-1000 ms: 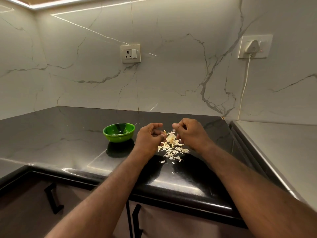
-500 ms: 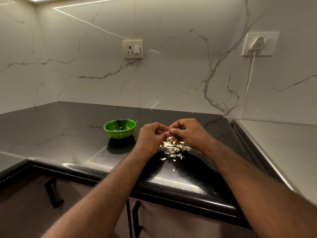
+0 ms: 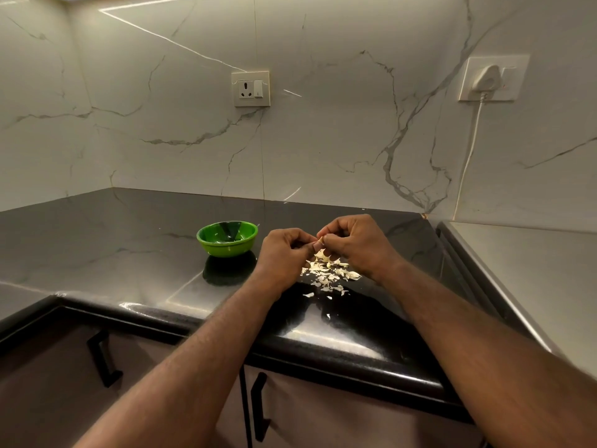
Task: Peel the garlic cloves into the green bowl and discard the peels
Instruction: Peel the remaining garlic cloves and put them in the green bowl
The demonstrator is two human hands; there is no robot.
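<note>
My left hand [image 3: 284, 253] and my right hand [image 3: 358, 244] meet fingertip to fingertip above a pile of pale garlic peels [image 3: 328, 274] on the black counter. Both pinch a small garlic clove [image 3: 319, 244] between them; only a sliver of it shows, with a flake of skin sticking up. The green bowl [image 3: 227, 238] stands on the counter just left of my left hand, a short gap away. I cannot tell what lies inside it.
The black counter [image 3: 113, 253] runs left into a corner and ends at a rounded front edge. A steel surface [image 3: 533, 279] adjoins it on the right. A wall socket [image 3: 251, 88] and a plugged-in white cable [image 3: 470, 156] are on the marble backsplash. Cabinet handles [image 3: 260, 405] hang below.
My hands came together from slightly apart and rose a little above the peel pile. The camera view tilted up slightly. The bowl has not moved.
</note>
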